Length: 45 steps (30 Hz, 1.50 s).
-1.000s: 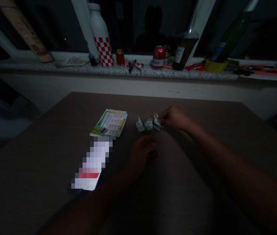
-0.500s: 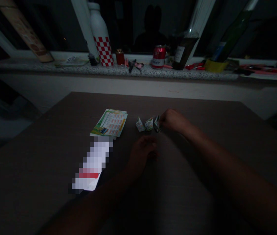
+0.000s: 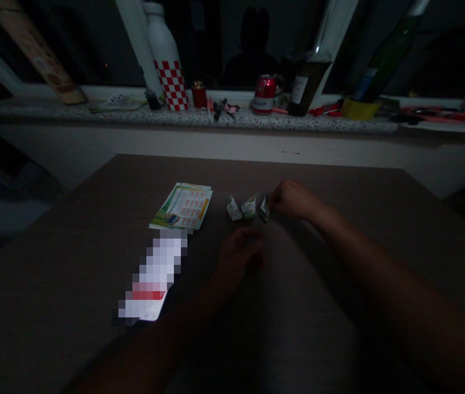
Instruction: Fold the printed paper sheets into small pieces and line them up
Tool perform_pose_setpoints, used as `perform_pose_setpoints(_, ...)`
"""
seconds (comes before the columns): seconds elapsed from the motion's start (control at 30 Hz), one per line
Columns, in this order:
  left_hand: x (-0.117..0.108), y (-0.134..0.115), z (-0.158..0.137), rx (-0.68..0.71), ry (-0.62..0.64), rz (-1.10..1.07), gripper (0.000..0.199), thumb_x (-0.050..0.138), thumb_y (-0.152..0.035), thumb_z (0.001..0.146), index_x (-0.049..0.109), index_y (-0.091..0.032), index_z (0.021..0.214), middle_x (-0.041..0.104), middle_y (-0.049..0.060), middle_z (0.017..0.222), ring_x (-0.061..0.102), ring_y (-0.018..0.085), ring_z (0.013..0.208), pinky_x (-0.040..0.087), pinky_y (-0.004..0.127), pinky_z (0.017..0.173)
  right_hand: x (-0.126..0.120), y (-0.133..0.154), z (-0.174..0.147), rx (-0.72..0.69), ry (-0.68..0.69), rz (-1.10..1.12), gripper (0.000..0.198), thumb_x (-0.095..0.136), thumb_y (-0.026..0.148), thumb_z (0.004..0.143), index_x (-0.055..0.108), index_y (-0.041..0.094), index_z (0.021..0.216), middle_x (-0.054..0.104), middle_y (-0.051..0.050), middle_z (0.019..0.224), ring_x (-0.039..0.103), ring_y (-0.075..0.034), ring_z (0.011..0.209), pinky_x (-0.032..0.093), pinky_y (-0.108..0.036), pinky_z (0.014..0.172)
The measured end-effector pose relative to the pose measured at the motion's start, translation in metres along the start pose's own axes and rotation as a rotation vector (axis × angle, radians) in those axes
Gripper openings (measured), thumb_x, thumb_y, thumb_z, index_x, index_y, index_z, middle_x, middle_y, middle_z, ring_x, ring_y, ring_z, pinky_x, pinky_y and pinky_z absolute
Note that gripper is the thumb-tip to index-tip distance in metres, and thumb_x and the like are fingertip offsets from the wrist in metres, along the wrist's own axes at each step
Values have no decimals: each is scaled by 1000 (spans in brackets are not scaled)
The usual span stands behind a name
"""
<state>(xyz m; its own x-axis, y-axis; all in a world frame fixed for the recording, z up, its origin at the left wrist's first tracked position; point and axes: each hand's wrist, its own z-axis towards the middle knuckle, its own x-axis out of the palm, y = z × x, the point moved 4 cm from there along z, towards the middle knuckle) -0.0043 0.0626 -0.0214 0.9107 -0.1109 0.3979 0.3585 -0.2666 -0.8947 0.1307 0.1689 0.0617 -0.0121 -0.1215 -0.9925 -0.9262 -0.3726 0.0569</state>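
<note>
Between the fingertips of my right hand [image 3: 293, 198] is a small folded paper piece [image 3: 264, 209], printed in white and green and standing on the table. Just left of it stand two similar folded paper pieces [image 3: 234, 209], touching or nearly touching each other. My left hand [image 3: 240, 251] rests on the table nearer to me, below those pieces. Its fingers are loosely curved and apart, with nothing visible in them, though the dim light hides part of the hand. A stack of printed paper sheets [image 3: 185, 207] lies to the left.
A phone [image 3: 154, 273] with a lit, blurred screen lies left of my left forearm. On the granite windowsill [image 3: 125, 117] behind the table [image 3: 322, 295] stand a checkered bottle [image 3: 170, 76], a red can [image 3: 264, 94], a dark cup [image 3: 308, 87] and a green bottle [image 3: 392, 52].
The folded piece in my right hand now stands slightly apart from the other two, with a wider gap. My left hand stays in place.
</note>
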Motion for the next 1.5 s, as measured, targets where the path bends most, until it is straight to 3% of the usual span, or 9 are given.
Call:
perform_pose_setpoints(0.57,0,1,1,10,-9,52,28,68,-27,71,58,-18,96,61,-3,64,58,12,52,44,23,49,5,-5,3,-2,32,12,23,57,21,79,77,11,84,75,-13,79,66,-19,68,40,-24,58)
perform_pose_setpoints(0.67,2,-2,0,53,-7,224,28,65,-27,73,59,-18,98,61,-2,63,58,14,54,44,24,54,5,-6,4,7,35,26,22,58,20,79,77,11,84,75,-13,79,66,-18,68,41,-24,58)
perform_pose_setpoints(0.73,3,-7,-1,151,-22,428,29,64,-25,74,60,-18,102,63,1,73,60,16,64,46,27,61,6,-7,4,16,36,34,21,59,20,79,77,12,83,75,-12,78,66,-18,68,41,-23,58)
perform_pose_setpoints(0.83,11,-15,-2,382,13,756,35,62,-19,75,59,-17,110,61,10,110,60,23,98,48,36,86,6,-7,4,27,37,37,22,58,21,78,77,12,84,75,-12,78,67,-18,70,42,-23,58)
perform_pose_setpoints(0.9,17,-15,-1,497,88,931,45,61,-17,76,54,-15,121,50,15,132,47,28,122,38,43,103,5,-6,4,32,36,32,23,58,20,77,77,11,85,75,-13,80,67,-20,71,42,-24,58)
perform_pose_setpoints(0.97,21,-12,0,560,157,1081,53,60,-17,76,50,-13,128,40,17,143,36,30,133,29,45,111,5,-5,4,37,36,25,24,57,18,76,77,10,86,75,-15,81,68,-21,73,43,-24,60)
perform_pose_setpoints(1.13,24,-8,1,587,228,1304,55,60,-21,76,48,-15,130,37,14,148,35,33,133,28,51,109,4,-3,3,40,39,15,25,56,16,75,77,9,86,75,-15,80,67,-21,70,44,-25,62)
perform_pose_setpoints(1.5,22,-10,5,632,296,1410,49,57,-23,78,50,-15,126,42,14,144,38,31,131,29,47,108,8,-3,1,64,9,-5,24,56,17,76,76,9,86,75,-17,88,68,-20,77,44,-24,64)
